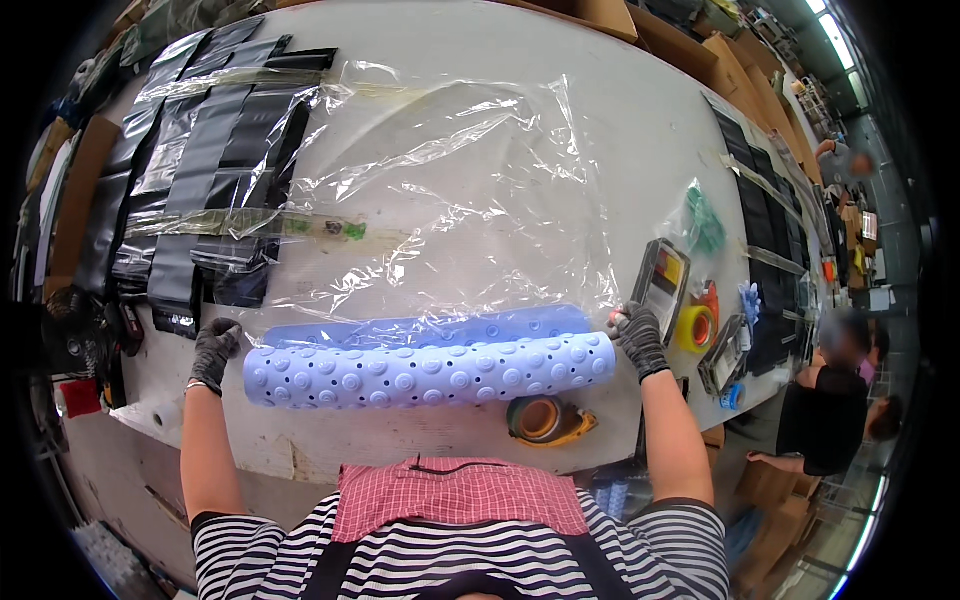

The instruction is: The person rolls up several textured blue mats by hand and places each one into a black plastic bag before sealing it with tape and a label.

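Observation:
A blue rubber bath mat (430, 375), studded with round bumps and small holes, lies rolled up in front of me, with a flap of it showing behind the roll. A large clear plastic bag (450, 200) spreads away from me over the table, its near part lying over that flap. My left hand (215, 352), in a grey glove, is closed at the bag's near left edge, just off the roll's left end. At the right end, my gloved right hand (640, 338) pinches the bag's near right edge.
Black plastic bags (215, 150) lie stacked and taped at the left, with more black bags (765, 210) at the right. An orange tape dispenser (545, 420) sits close to me. Yellow tape (696, 328) and a dark tray (660, 285) are beyond my right hand. A co-worker (830, 400) is at the right.

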Demonstrator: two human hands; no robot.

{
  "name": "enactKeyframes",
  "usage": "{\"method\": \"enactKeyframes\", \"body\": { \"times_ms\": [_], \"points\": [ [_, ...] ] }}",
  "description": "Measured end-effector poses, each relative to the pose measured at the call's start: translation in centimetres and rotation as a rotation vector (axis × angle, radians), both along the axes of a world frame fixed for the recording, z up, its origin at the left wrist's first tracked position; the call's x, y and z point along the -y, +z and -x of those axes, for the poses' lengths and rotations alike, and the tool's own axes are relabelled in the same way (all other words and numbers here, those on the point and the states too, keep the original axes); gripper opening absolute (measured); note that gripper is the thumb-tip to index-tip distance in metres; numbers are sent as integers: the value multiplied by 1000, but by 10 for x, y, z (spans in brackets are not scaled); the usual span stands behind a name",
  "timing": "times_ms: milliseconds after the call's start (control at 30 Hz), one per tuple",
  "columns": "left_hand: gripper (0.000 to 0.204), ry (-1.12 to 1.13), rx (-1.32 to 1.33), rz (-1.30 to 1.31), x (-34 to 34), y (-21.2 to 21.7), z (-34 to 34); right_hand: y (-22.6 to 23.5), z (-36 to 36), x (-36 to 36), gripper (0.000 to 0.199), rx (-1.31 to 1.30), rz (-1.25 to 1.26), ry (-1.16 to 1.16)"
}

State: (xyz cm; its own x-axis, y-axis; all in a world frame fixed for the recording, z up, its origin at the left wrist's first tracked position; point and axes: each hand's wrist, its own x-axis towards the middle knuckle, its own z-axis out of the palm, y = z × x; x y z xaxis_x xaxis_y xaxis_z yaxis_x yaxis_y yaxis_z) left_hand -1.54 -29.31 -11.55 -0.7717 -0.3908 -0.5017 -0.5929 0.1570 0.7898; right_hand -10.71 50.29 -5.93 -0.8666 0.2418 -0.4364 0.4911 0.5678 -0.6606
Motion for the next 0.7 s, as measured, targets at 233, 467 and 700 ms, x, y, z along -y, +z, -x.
{"method": "enactKeyframes", "body": {
  "times_ms": [233, 467, 700],
  "points": [
    [4, 57, -6, 156, 18, -23, -16, -5, -19, 2, 14, 26, -199, -43],
    [5, 92, -23, 52, 34, -34, -20, -17, -26, -2, 10, 169, 148, -293],
    [5, -10, -228, 382, 34, -48, -19, -7, 19, 10, 6, -62, 57, -235]
  ]
}}
